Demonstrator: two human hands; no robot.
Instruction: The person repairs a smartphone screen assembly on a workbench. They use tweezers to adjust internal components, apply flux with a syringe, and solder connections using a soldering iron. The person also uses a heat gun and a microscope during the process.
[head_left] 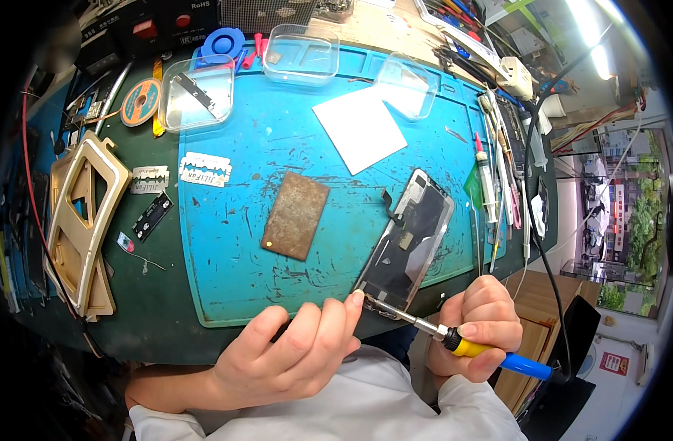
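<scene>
Blue mat [230,253]: phone screen [401,257] beyond hands [296,353]

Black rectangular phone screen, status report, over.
Left hand at near end of black rectangular phone screen. Right hand gripping yellow-and-blue soldering iron, tip at that end. Rust-brown rectangular plate lies apart, left of screen.

Razor blades [205,170] lie left of a brown plate [296,215].
</scene>
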